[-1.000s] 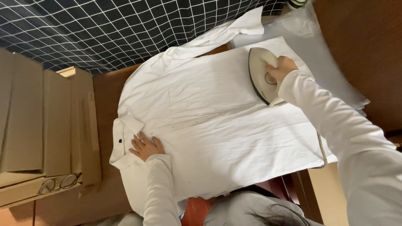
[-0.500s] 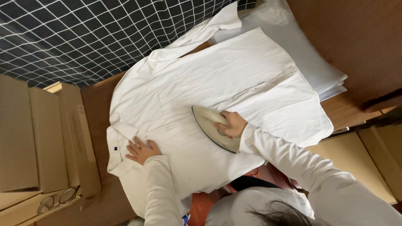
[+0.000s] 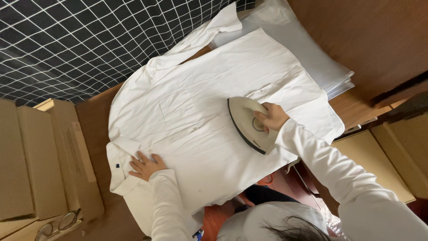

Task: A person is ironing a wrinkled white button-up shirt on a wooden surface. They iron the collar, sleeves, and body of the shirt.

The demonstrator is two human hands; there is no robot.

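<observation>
Iron (image 3: 248, 122) under right grip (image 3: 270, 117) — on shirt (image 3: 200, 111).

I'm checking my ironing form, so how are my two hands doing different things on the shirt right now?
The left hand lies flat, fingers spread, pressing the white shirt near its collar; the right hand is curled around the handle of the pale iron. The left hand touches the fabric directly, the right hand only the iron. The left sits at the shirt's collar end, the right nearer its middle. Both wear white sleeves.
</observation>
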